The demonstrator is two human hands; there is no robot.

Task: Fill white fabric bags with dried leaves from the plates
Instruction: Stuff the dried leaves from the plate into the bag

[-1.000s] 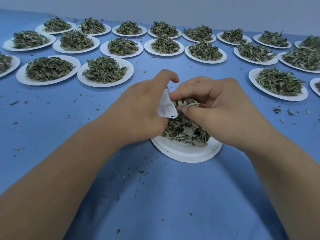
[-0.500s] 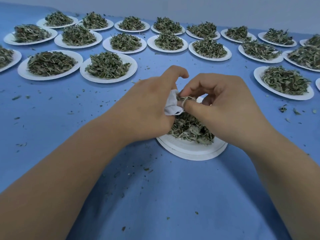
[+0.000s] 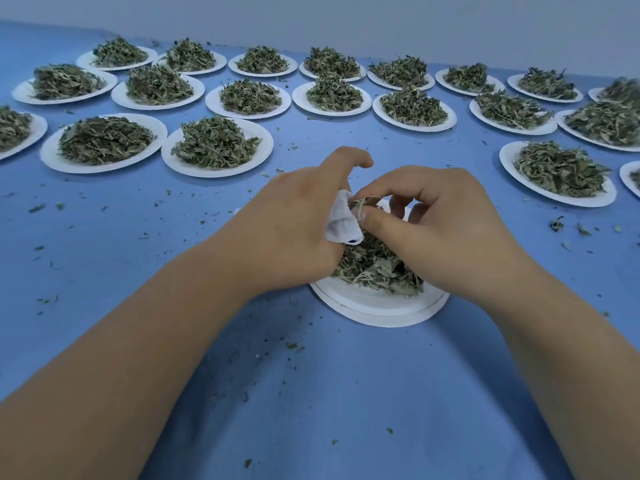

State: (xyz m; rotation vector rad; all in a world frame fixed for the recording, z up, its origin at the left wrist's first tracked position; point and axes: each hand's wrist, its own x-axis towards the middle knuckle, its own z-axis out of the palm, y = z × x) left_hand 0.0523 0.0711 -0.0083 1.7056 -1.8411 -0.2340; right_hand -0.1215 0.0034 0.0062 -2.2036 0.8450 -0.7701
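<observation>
**Two hands stuffing dried leaves into a small white bag over a paper plate**

The left hand (image 3: 294, 230) grips a white fabric bag (image 3: 343, 227), with its fingers curled round the crumpled cloth and its forefinger hooked up clear of it. The right hand (image 3: 441, 230) pinches a small tuft of dried leaves (image 3: 375, 268) between thumb and forefinger, right at the bag's mouth. Its other fingers are curled and slightly raised. How wide the mouth stands open is hidden behind the left hand. Bag and hands sit directly above the heap of leaves on the near plate (image 3: 381, 311), which looks like two plates stacked.

Risks, as a judgement: the bag is bunched, so the mouth could fold shut and the tuft would spill past it. The leaves look brittle, and a hard push could crumble them. Anything dropped beyond the rim would join the loose crumbs (image 3: 292, 346) on the blue cloth (image 3: 311, 410). A wrist leaning on the plate's edge might tip it.

Farther out, many other plates (image 3: 217, 147) heaped with leaves stand in rows well apart from the hands.

Compared with a second ago, the right hand's outer fingers have spread, so white plate now shows between them. The pinch at the bag mouth and the left hand's hold look unchanged, and the view has shifted slightly.
</observation>
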